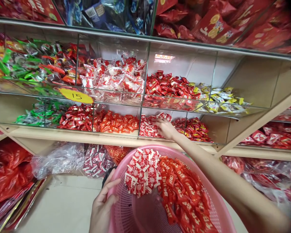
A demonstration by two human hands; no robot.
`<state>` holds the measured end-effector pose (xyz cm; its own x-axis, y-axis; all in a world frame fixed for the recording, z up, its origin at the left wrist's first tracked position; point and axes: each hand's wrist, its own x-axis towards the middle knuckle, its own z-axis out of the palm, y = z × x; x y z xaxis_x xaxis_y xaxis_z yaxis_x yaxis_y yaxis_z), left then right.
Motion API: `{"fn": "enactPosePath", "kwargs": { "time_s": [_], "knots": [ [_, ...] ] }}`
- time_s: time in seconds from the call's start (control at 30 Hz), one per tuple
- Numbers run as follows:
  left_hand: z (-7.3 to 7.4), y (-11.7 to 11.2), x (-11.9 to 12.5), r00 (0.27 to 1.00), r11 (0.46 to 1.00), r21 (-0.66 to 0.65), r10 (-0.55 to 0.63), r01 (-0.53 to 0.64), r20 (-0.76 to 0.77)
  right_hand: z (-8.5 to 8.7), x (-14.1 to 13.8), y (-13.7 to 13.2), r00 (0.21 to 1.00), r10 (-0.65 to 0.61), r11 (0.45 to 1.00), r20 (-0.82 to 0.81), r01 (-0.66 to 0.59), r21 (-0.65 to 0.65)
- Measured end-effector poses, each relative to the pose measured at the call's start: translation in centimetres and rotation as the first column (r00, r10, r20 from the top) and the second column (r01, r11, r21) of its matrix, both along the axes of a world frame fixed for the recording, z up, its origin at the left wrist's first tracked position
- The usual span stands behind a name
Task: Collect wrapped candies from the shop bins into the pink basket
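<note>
My left hand (103, 202) grips the left rim of a pink plastic basket (221, 207), thumb inside and fingers outside. In the basket lie a pile of red-and-white wrapped candies (143, 171) at the left and a larger heap of orange-red wrapped candies (184, 191) at the right. Over the basket, my right hand (165, 127) reaches into a lower shelf compartment. Its fingers are stretched out, touching red-and-white wrapped candies (147, 126) there; the fingertips are partly hidden among the wrappers.
Clear dividers (140, 121) split the shelf into candy compartments. A yellow price tag (76, 95) reading 15 hangs at the left. Below the shelf, bags of candy (98, 160) rest on the tiled floor (65, 200). A red plastic bag (8, 173) stands at far left.
</note>
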<state>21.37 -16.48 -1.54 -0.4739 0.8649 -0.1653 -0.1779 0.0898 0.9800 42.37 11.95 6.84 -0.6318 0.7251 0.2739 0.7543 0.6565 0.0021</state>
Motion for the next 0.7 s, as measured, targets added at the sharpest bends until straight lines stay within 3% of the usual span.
{"fn": "enactPosePath", "kwargs": {
  "time_s": [0.1, 0.27, 0.57, 0.7],
  "knots": [
    [0.0, 0.0, 0.0, 1.000, 1.000, -0.010, 0.004, -0.004, 0.002, -0.6, 0.1, 0.7, 0.995, 0.036, 0.999, 0.098, -0.035, -0.011],
    [0.5, 0.0, 0.1, 1.000, 1.000, 0.003, -0.005, 0.005, 0.018, -0.1, 0.4, 0.7, 0.988, 0.062, 0.998, 0.142, -0.061, -0.012],
    [0.5, -0.1, 0.3, 1.000, 1.000, 0.027, -0.012, 0.012, 0.025, -0.3, 0.7, 0.6, 0.998, 0.000, 0.996, 0.057, 0.005, -0.088],
    [0.9, -0.1, 0.5, 0.999, 1.000, 0.017, 0.006, -0.007, 0.047, 0.7, 1.2, 0.2, 1.000, -0.015, 0.996, 0.024, 0.018, -0.093]
  ]
}}
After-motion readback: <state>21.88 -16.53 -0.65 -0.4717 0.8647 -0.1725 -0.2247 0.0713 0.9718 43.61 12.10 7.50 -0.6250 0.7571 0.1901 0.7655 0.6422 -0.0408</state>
